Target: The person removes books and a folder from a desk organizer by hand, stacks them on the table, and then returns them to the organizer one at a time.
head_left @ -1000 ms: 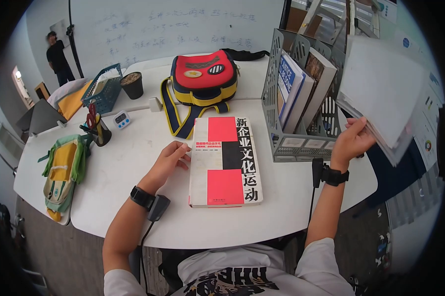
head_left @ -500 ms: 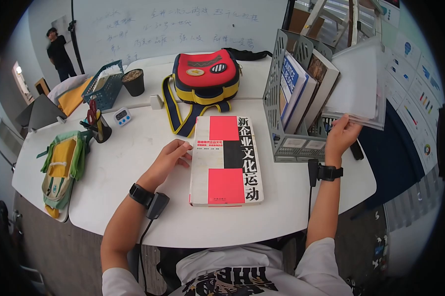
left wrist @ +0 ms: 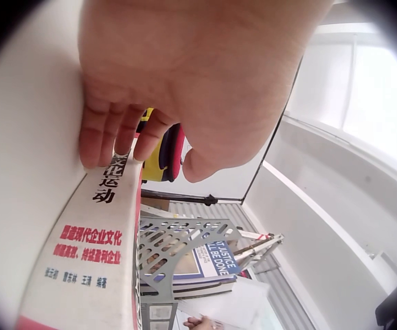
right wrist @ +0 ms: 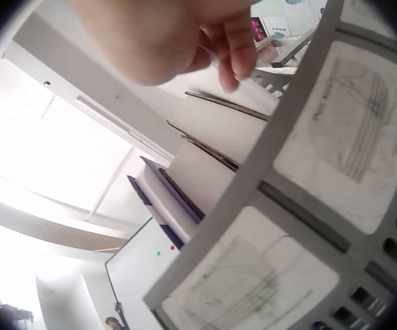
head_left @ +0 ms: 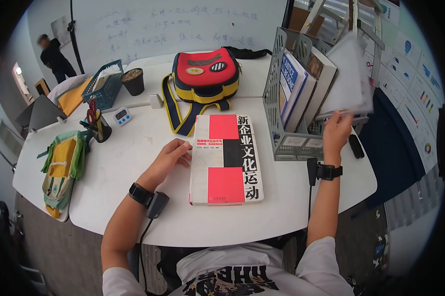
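right hand point(head_left: 335, 132) fingers pinch the white folder point(head_left: 349, 79), tilted at the grey file rack point(head_left: 276, 93)'s right slot | left hand point(head_left: 169, 157) fingers relaxed, touching the red book point(head_left: 226, 160)'s edge on the worktop point(head_left: 133, 163)

White short-sleeved T-shirt point(head_left: 242, 274) with black block lettering across chest. Black wrist strap with camera module on left wrist point(head_left: 148, 200), black cable trailing; matching black strap and module on right wrist point(head_left: 323, 171).
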A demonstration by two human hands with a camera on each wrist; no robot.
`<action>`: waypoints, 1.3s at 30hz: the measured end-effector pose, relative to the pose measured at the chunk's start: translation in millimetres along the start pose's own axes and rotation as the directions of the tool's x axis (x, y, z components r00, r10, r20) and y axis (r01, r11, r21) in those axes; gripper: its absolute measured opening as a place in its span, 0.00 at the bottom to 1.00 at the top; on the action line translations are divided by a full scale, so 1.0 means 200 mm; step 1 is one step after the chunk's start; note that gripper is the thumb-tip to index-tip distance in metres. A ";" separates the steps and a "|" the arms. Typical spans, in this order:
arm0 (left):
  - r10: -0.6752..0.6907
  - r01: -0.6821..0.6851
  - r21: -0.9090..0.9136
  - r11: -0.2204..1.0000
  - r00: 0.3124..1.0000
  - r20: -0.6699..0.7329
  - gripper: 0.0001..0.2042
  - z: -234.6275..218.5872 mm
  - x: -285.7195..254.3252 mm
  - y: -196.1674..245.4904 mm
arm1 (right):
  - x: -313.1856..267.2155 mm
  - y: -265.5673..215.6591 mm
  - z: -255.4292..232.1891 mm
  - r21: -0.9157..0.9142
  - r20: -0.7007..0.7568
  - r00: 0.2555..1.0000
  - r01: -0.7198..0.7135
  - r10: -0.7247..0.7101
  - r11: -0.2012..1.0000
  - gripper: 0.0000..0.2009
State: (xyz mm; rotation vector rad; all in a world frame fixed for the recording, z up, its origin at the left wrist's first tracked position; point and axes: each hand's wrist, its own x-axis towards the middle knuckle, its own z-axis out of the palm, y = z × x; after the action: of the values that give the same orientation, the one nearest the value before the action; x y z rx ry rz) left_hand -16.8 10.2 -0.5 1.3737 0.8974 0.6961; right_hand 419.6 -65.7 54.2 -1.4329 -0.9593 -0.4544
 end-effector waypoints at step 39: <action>0.156 -0.157 -0.222 0.962 0.988 -0.022 0.39 0.05 -0.10 0.17 | -0.45 -0.57 0.18 0.125 0.955 0.288 -0.600 0.068 0.790 0.35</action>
State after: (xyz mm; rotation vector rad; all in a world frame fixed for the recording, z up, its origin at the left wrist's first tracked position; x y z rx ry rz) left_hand -15.4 -8.9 35.2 1.2506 0.6950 0.8934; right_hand 270.4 -71.8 51.0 -1.3148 -1.4411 1.0741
